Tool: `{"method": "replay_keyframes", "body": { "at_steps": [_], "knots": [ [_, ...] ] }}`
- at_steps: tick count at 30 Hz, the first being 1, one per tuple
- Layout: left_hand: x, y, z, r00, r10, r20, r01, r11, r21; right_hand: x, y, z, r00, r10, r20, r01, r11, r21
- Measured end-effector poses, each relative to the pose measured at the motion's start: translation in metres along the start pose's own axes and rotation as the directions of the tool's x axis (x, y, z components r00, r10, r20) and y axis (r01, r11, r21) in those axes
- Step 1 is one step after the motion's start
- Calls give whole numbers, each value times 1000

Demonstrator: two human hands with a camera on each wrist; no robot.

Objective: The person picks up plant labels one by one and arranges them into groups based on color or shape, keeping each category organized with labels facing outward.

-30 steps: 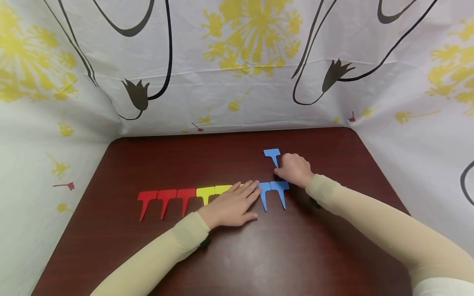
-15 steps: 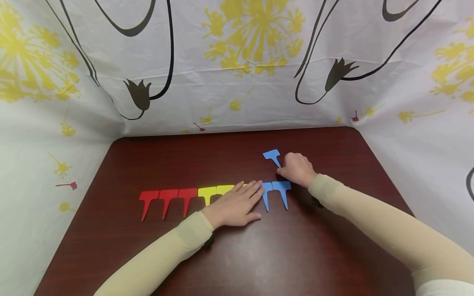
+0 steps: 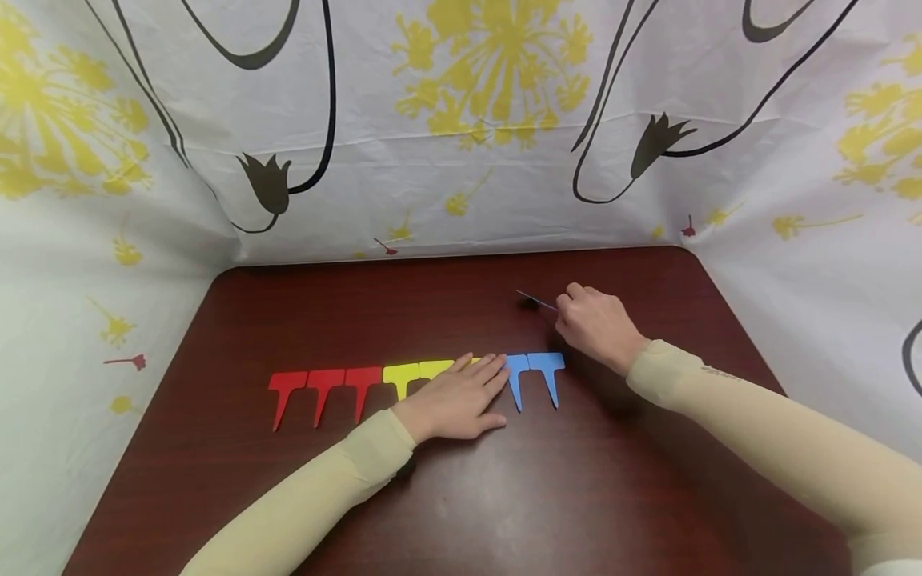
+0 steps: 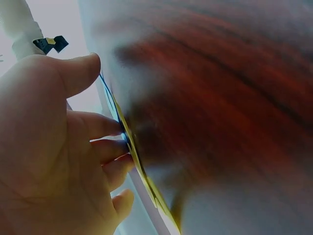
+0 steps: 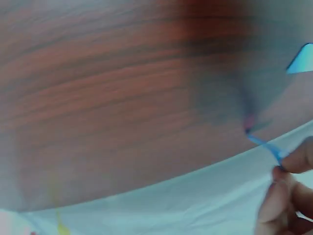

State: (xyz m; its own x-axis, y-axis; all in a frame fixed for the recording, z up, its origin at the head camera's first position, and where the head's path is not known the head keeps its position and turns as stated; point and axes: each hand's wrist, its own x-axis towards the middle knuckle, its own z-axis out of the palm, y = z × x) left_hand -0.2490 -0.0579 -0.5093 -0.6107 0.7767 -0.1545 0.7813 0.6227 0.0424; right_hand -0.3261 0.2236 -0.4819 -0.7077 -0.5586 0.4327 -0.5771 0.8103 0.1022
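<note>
A blue T-shaped plant label (image 3: pixel 536 300) is pinched at its stem by my right hand (image 3: pixel 603 326). It is lifted off the tabletop and seen nearly edge-on in the head view. In the right wrist view, thumb and finger hold this blue label (image 5: pixel 265 143). My left hand (image 3: pixel 455 402) rests palm down with straight fingers over the middle of a row of such labels. That row runs from red labels (image 3: pixel 326 380) through yellow labels (image 3: pixel 400 374), partly hidden under the hand, to blue labels (image 3: pixel 546 362). Their heads sit side by side, stems toward me.
The labels lie on a dark red-brown wooden table (image 3: pixel 446 512). A white cloth (image 3: pixel 461 192) with yellow and dark flower prints hangs behind and along both sides. In the right wrist view, part of a blue label (image 5: pixel 301 61) shows at the right edge.
My right hand has risen and moved right and away from me, lifting the blue label and turning it edge-on. The left hand and the row have stayed in place.
</note>
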Motion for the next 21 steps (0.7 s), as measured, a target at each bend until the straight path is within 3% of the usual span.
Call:
{"method": "replay_keyframes", "body": {
  "at_steps": [4,10,13,21],
  "knots": [
    [-1,-1,-2,1000,6,14,-6,1000,10,-6,12,-7,979,-153,-133,148,988,-42],
    [-2,-2,-3,1000,9,13,-9,1000,2,-25,19,-20,932,-317,-179,310,949,-63],
    [-3,-2,-3,1000,10,12,-10,1000,-8,-40,18,-23,917,-359,-174,359,933,-33],
    [-4,-3,-2,1000,3,15,-3,1000,-23,-76,10,-20,908,-398,-128,409,910,73]
  ]
}}
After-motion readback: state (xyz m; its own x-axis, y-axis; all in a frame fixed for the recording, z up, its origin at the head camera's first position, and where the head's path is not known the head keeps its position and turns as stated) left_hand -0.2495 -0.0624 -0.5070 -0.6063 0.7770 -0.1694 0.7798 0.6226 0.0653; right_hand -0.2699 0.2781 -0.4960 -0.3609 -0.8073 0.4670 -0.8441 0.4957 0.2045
